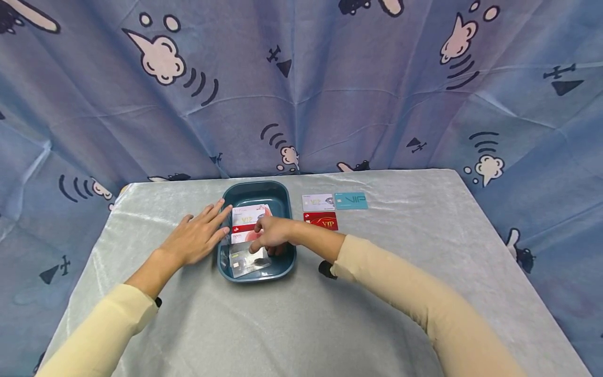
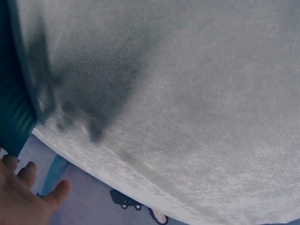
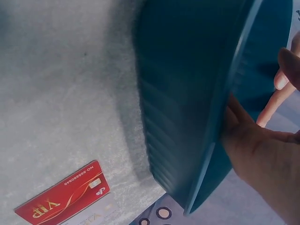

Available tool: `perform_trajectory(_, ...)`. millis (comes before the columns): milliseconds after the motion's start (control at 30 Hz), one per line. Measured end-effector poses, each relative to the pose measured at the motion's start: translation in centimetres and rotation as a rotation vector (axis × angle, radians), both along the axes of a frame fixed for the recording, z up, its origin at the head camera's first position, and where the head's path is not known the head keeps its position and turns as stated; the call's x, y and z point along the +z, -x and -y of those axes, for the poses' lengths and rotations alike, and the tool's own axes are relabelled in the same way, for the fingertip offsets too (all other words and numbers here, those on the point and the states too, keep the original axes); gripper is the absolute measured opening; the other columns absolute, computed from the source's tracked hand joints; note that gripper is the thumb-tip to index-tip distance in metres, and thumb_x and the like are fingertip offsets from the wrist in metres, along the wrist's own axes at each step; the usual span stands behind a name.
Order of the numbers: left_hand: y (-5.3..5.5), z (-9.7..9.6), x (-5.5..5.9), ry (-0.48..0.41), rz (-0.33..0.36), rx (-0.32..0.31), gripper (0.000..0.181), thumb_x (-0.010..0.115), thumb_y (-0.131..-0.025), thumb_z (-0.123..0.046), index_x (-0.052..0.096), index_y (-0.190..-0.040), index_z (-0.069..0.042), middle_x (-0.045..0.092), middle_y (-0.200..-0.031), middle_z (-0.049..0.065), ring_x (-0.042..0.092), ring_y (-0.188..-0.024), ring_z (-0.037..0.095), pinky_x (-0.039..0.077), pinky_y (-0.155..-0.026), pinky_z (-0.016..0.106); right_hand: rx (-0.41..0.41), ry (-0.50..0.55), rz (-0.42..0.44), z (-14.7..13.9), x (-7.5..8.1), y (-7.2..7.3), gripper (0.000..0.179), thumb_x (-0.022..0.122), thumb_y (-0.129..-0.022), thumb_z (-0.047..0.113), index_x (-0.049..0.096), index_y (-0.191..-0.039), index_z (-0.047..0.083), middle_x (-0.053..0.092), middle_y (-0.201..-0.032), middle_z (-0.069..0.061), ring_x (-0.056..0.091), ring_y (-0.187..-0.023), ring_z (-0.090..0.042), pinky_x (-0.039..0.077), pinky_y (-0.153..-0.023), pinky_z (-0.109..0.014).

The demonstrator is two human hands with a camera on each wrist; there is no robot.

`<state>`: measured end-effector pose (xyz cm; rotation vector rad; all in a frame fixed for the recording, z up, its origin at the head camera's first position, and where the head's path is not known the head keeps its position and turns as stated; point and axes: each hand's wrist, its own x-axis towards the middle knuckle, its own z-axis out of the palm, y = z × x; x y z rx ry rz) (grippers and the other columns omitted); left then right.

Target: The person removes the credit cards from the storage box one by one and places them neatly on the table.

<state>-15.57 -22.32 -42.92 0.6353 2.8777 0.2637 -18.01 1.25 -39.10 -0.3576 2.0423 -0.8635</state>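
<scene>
A dark teal plastic tray (image 1: 256,186) holds several cards. White VIP cards (image 1: 245,213) lie toward its far end, with a white-and-red card (image 1: 238,238) below them. Nearest me are silvery, see-through cards (image 1: 242,266). My right hand (image 1: 275,233) reaches over the right rim, its fingertips down at the cards; whether it pinches one is hidden. In the right wrist view, its fingers (image 3: 241,110) show inside the tray wall. My left hand (image 1: 195,238) has its fingers spread at the tray's left rim, holding nothing.
Right of the tray lie a white VIP card (image 1: 318,202), a teal VIP card (image 1: 350,201) and a red VIP card (image 1: 321,221) partly behind my right forearm. A pale cloth (image 1: 405,209) covers the table. Behind it hangs a blue patterned curtain (image 1: 330,104).
</scene>
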Motion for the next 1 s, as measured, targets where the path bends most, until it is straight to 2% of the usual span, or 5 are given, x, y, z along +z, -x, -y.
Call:
perform_trajectory(167,0.06,0.0,-0.04,-0.002,-0.006,-0.005,0.06,0.037,-0.108,-0.042,0.023,-0.16,-0.016,0.013,-0.167,0.009,0.023,-0.148,0.038,0.024,-0.109,0.07,-0.02,0.007,0.006,0.02,0.14,0.12,0.059,0.073,-0.089,0.022,0.045,-0.134,-0.004,0.064,-0.111,-0.028,0.068,-0.089,-0.036,0.058,-0.081,-0.044)
perform_trajectory(367,0.06,0.02,-0.04,0.002,-0.002,0.0,0.06,0.037,-0.108,-0.042,0.023,-0.16,-0.016,0.013,-0.166,0.009,0.023,-0.148,0.038,0.024,-0.109,0.071,-0.024,0.016,0.015,0.02,0.27,0.09,0.058,0.073,-0.09,0.022,0.045,-0.133,-0.005,0.064,-0.113,-0.028,0.068,-0.095,-0.039,0.058,-0.082,-0.046)
perform_trajectory(767,0.11,0.04,-0.04,0.002,0.017,0.009,0.061,0.036,-0.108,-0.042,0.021,-0.16,-0.017,0.011,-0.167,0.009,0.021,-0.149,0.038,0.022,-0.109,0.071,-0.038,0.007,0.037,0.0,0.33,0.09,0.056,0.073,-0.09,0.024,0.045,-0.131,-0.002,0.062,-0.115,-0.027,0.067,-0.096,-0.037,0.057,-0.083,-0.046)
perform_trajectory(1000,0.08,0.12,-0.13,0.001,0.011,0.008,0.061,0.037,-0.108,-0.043,0.021,-0.16,-0.017,0.01,-0.167,0.008,0.021,-0.149,0.038,0.022,-0.109,0.071,-0.051,0.01,0.04,0.2,0.21,-0.14,0.042,0.074,-0.09,0.024,0.048,-0.116,0.004,0.061,-0.114,-0.029,0.067,-0.091,-0.037,0.058,-0.081,-0.047)
